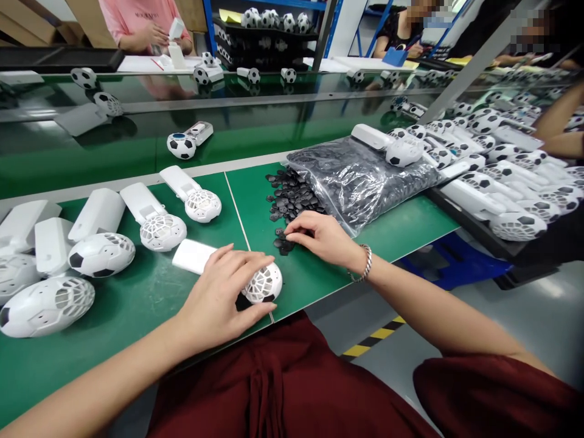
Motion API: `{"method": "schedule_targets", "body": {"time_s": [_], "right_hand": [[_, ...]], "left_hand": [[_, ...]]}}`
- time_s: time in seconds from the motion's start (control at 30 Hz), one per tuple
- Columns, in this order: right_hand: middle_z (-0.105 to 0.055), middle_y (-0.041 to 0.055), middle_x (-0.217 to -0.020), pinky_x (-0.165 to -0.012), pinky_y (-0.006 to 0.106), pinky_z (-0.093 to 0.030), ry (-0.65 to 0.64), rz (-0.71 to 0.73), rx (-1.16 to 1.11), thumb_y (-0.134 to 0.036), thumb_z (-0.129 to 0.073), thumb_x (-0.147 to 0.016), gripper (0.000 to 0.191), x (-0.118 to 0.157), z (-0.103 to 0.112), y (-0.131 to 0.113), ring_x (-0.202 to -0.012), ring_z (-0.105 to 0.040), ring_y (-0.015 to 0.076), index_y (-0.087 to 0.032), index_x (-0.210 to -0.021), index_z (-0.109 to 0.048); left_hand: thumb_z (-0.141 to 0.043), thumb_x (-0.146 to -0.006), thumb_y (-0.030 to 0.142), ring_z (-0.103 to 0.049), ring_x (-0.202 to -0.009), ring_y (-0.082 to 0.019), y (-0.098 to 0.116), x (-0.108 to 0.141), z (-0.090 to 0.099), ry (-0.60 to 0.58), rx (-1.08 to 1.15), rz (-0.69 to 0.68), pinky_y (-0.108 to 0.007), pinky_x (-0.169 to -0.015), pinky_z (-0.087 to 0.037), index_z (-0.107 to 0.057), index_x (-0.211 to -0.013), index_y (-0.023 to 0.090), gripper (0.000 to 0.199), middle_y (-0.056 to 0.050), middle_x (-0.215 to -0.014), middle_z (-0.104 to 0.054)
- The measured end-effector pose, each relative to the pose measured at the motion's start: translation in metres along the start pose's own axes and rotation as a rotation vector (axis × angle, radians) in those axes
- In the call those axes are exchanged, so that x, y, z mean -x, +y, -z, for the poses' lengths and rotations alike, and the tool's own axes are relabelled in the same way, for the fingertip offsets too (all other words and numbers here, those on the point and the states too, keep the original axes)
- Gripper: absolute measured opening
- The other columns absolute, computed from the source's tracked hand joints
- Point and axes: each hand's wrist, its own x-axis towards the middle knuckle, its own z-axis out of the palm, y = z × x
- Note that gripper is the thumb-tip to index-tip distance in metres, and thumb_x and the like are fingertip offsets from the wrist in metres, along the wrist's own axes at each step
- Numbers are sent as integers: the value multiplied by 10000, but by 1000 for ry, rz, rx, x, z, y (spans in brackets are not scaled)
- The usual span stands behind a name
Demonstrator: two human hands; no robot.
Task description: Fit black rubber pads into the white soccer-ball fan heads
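A white device with a soccer-ball-patterned head (264, 283) lies on the green table near its front edge. My left hand (223, 292) curls over it, thumb below the round head and fingers above. To the right, my right hand (319, 237) pinches at small black pieces (283, 244) beside a larger pile of them (294, 194). What exactly sits between its fingertips is too small to tell. Behind that hand lies a clear plastic bag (360, 176) full of black pieces, touching the pile.
Several white ball-headed devices (103, 252) stand at the left. A black tray (474, 222) heaped with more is at the right. Another device (404, 149) rests on the bag. Beyond runs a green conveyor (255, 131) with units; people sit across it, and a person's arm shows at far right.
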Motion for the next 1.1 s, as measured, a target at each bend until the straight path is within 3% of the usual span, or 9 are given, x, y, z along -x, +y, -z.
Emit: {"method": "schedule_targets", "body": {"time_s": [0.1, 0.2, 0.3, 0.4, 0.5, 0.63, 0.8, 0.97, 1.1], "right_hand": [[-650, 47, -912, -821, 315, -431, -130, 157, 234, -221, -552, -836, 137, -3, -1, 6, -875, -530, 168, -169, -892, -666], [-645, 73, -979, -795, 320, -430, -231, 264, 423, -240, -498, -868, 201, -6, -7, 2, -888, -496, 196, -153, -935, -666], [-640, 92, -945, -760, 314, -421, -309, 299, 576, -212, -450, -888, 224, -12, -11, -7, -861, -494, 199, -137, -901, -661], [-631, 77, -871, -693, 285, -408, -380, 229, 637, -203, -484, -869, 172, -22, -8, -14, -846, -516, 195, -151, -846, -646], [-625, 46, -878, -636, 247, -391, -432, 55, 551, -234, -566, -819, 88, -35, -2, -16, -834, -550, 177, -179, -839, -631], [-619, 28, -891, -638, 228, -386, -507, -66, 401, -241, -644, -746, 108, -46, 2, -14, -817, -563, 160, -177, -823, -603], [-603, 4, -766, -594, 217, -381, -425, -31, 305, -163, -641, -735, 80, -40, 1, -14, -701, -548, 130, -173, -786, -581], [-617, 38, -837, -742, 242, -440, -224, 82, 123, -164, -555, -820, 87, -24, 6, -20, -786, -567, 126, -163, -865, -629], [-647, 17, -829, -730, 228, -450, -160, 101, -17, -202, -560, -826, 80, -10, 8, -33, -775, -584, 114, -177, -843, -634]], "left_hand": [[-568, -786, 296, -364, -1240, -249, 1, 4, 4, -84, 25, -47, -530, -1077, -90, -405, -1253, 274, 495, -42, -1274, -508], [-591, -766, 290, -239, -1308, -297, 7, 8, -1, -79, 54, 18, -596, -1052, -87, -415, -1238, 283, 503, -49, -1311, -471], [-596, -769, 313, -216, -1311, -324, 10, 8, -4, -50, 60, 69, -630, -1035, -79, -441, -1211, 252, 472, -88, -1307, -463], [-568, -766, 241, -225, -1313, -300, 4, 3, 4, -160, 117, -8, -611, -1053, -69, -447, -1205, 268, 457, -64, -1295, -470], [-557, -701, 144, -236, -1314, -272, -4, 0, 18, -299, 209, -71, -569, -1075, -108, -441, -1208, 306, 545, -15, -1296, -464], [-538, -624, 66, -225, -1318, -242, -6, 3, 21, -248, 307, -51, -444, -1081, -239, -452, -1193, 268, 610, -21, -1254, -480], [-582, -671, 150, -240, -1297, -250, -6, 10, 12, -143, 323, -14, -420, -1064, -278, -459, -1146, 220, 496, -61, -1174, -508], [-586, -659, 131, -238, -1296, -247, -17, 13, 9, -55, 302, 39, -432, -1063, -277, -384, -1201, 220, 585, -80, -1263, -433], [-637, -656, 195, -230, -1293, -271, -22, 11, 2, -22, 301, 41, -474, -1074, -234, -382, -1216, 224, 616, -95, -1330, -348]]}}
